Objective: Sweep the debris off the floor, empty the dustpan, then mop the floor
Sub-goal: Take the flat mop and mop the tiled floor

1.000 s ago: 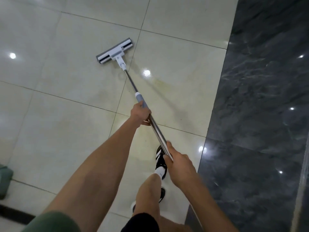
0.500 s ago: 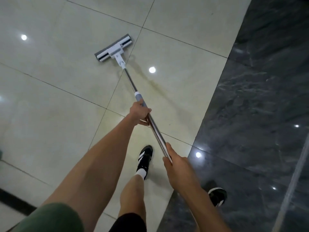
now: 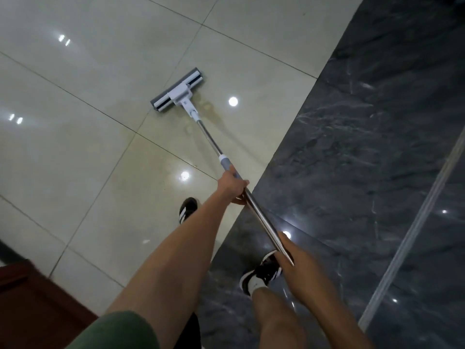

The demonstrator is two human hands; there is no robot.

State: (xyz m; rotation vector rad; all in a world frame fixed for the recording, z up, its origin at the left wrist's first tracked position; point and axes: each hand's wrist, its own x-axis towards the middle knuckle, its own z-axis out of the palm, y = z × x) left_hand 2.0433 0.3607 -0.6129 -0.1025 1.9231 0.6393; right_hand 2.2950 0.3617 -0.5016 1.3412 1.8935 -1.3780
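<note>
mop (image 3: 177,92): 1 | hands: 2, left hand (image 3: 231,184), right hand (image 3: 299,263) | shoes: 2, (image 3: 187,209), (image 3: 261,272)

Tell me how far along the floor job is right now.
Sweeping looks finished: no debris, broom or dustpan shows. Mopping is in hand: left hand and right hand grip the mop handle, with the mop head flat on the cream tiles, damp streaks beside it. Dark marble looks unmopped.
</note>
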